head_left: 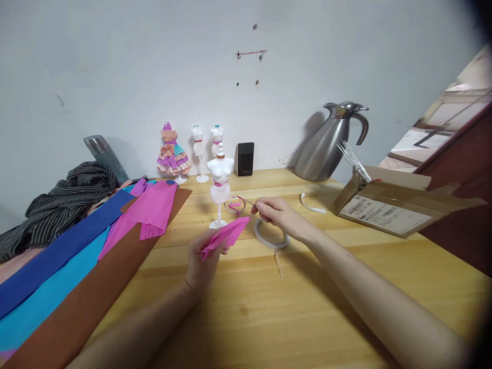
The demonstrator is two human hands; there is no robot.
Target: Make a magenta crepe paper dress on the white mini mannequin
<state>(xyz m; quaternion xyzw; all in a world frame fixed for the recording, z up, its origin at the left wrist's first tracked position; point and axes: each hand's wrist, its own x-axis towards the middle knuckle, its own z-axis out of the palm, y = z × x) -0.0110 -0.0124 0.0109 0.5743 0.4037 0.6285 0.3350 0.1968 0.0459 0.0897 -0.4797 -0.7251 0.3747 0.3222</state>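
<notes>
My left hand (pixel 202 261) is closed on a folded piece of bright pink crepe paper (pixel 228 237), held above the table. Farther right, my right hand (pixel 274 212) pinches the end of a thin, dark, needle-like strand (pixel 252 204); its exact kind is too small to tell. Just behind the pink piece, a white mini dress form (pixel 220 177) stands upright with a pink band at its waist. A small clear round container (pixel 235 204) with pink bits sits near the right fingertips. Below that hand lies a roll of white tape (pixel 272 243).
Long crepe paper sheets (pixel 57 261) and a striped cloth (pixel 73 200) cover the left side. Along the wall stand a dressed form (pixel 172 154), two bare forms, a phone (pixel 245 159) and a steel jug (pixel 326 143). An open cardboard box (pixel 388 210) is at right.
</notes>
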